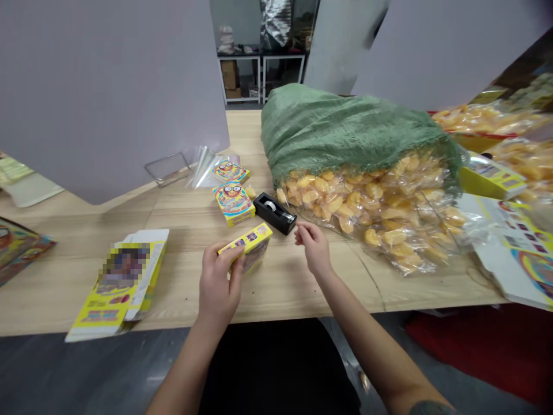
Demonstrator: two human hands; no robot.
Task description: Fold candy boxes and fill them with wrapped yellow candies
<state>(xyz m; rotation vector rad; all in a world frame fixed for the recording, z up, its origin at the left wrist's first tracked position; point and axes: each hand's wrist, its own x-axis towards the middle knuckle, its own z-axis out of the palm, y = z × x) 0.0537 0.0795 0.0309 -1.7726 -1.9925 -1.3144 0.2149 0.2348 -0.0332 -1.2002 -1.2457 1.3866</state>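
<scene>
My left hand (220, 282) grips a small yellow cardboard box (253, 241) by its near end, holding it tilted above the wooden table. My right hand (314, 248) is closed in a pinch beside the cutting end of a black tape dispenser (275, 213); whatever is between those fingertips is too small to make out. A roll of clear tape (270, 206) sits inside the dispenser. Just behind the held box lies a yellow box with a cartoon face (234, 203), and a similar box (231, 170) lies farther back on clear plastic sleeves (203, 168).
A green woven sack (345, 124) spills wrapped orange pieces (345, 199) at the right. Flattened yellow cartons (125, 276) lie at the left, with white printed card (510, 248) at the far right. A wire frame (166, 170) stands near the grey partition (108, 92).
</scene>
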